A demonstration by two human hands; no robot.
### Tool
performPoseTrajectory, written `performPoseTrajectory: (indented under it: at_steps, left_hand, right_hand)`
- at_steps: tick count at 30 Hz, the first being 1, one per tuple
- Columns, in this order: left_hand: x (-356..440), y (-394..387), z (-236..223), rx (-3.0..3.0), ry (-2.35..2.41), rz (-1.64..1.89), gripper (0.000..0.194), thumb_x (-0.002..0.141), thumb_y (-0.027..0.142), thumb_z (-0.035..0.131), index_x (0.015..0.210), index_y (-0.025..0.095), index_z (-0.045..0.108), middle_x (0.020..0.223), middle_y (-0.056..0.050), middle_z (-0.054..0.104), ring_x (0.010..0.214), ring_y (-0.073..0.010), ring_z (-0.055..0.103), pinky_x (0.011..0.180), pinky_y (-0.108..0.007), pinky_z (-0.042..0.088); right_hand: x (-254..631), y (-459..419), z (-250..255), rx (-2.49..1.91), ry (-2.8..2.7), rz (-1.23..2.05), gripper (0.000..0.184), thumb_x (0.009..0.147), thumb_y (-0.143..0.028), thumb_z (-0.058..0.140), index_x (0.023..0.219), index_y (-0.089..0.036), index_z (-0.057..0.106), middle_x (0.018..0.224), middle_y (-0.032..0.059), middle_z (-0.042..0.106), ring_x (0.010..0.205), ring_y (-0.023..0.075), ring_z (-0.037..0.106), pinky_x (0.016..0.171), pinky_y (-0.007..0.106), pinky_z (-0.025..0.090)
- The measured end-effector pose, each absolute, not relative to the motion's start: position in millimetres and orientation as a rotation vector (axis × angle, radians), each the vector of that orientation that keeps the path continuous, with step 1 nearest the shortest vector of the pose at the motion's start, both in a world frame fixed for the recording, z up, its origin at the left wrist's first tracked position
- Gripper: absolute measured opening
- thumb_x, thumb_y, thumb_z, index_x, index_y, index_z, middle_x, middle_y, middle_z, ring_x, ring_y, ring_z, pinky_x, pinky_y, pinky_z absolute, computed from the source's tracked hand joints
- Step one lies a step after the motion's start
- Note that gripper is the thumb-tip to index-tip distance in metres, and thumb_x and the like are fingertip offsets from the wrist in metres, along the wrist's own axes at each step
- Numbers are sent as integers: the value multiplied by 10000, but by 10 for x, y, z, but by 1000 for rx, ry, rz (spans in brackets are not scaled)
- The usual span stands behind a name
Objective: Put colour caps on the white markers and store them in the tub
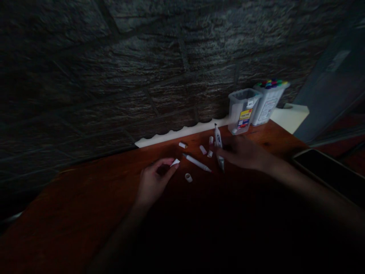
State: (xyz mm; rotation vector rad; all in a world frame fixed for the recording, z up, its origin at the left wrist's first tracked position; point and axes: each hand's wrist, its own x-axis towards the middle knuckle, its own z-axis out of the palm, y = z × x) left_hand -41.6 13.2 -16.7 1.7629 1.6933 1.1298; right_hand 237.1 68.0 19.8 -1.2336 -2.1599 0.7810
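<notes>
Between the thumb and fingers of my left hand (155, 179) is a small white marker cap (175, 162). My right hand (241, 152) grips a white dual-tip marker (218, 137), held upright with its dark upper tip bare. On the table between the hands lies another uncapped marker (196, 162), slanting down to the right. Around it are loose caps: a white cap (183, 145) behind it and an open-ended cap (188, 177) in front. Several more caps, among them a pinkish cap (203, 149), lie close to the left of the held marker.
A clear plastic box (242, 110) stands near the wall, beside a second box (269, 102) packed with colourful-ended markers. A white wavy-edged strip (182, 133) runs along the stone wall (128, 76). A dark phone-like slab (327, 171) lies at the right of the wooden table (94, 198).
</notes>
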Motion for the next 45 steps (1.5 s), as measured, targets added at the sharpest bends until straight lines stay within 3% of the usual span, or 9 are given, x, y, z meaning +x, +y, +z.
performPoseTrajectory:
  at_steps: [3,11,20,27,38,45]
  left_hand:
    - [-426,133,-188,1854,1701,1088,219,772,356,716,935,210,734,960,-51,753,827,-198,698,776,-322,537]
    - [-461,147,-207,2015,1837,885,183,817,393,647,913,251,713,943,-10,757,839,-202,706,796,-349,546]
    - [-480,163,-244,2059,1813,924,212,823,378,641,967,233,699,978,-31,753,867,-204,707,817,-362,551]
    - [-476,167,-242,2053,1761,938,212,853,367,605,997,238,693,1013,-35,750,899,-206,705,825,-365,551]
    - [-482,169,-242,2081,1792,889,230,859,387,600,1004,235,693,1011,-32,747,902,-207,698,836,-371,538]
    - [-478,170,-256,2054,1785,898,252,858,427,597,1002,244,693,1019,-29,744,920,-211,697,842,-365,540]
  right_hand:
    - [2463,726,146,-1367,-2357,696,496,863,-584,505,622,-185,674,521,38,571,451,127,489,461,288,303]
    - [2566,780,143,-1686,-2641,584,543,903,-582,393,737,-172,709,619,88,622,535,169,557,510,295,337]
    - [2559,779,127,-1800,-2552,353,515,889,-561,432,635,-175,658,551,71,570,494,146,510,483,290,307]
    - [2375,696,130,-1615,-2326,279,329,878,-464,509,794,-207,696,624,50,623,565,165,567,528,297,344]
    - [2342,737,91,-1620,-2284,307,259,891,-342,520,830,-200,727,779,81,712,695,184,655,599,293,435]
    - [2213,652,64,-1788,-2286,258,257,841,-434,581,979,-255,705,861,64,726,760,226,677,589,292,451]
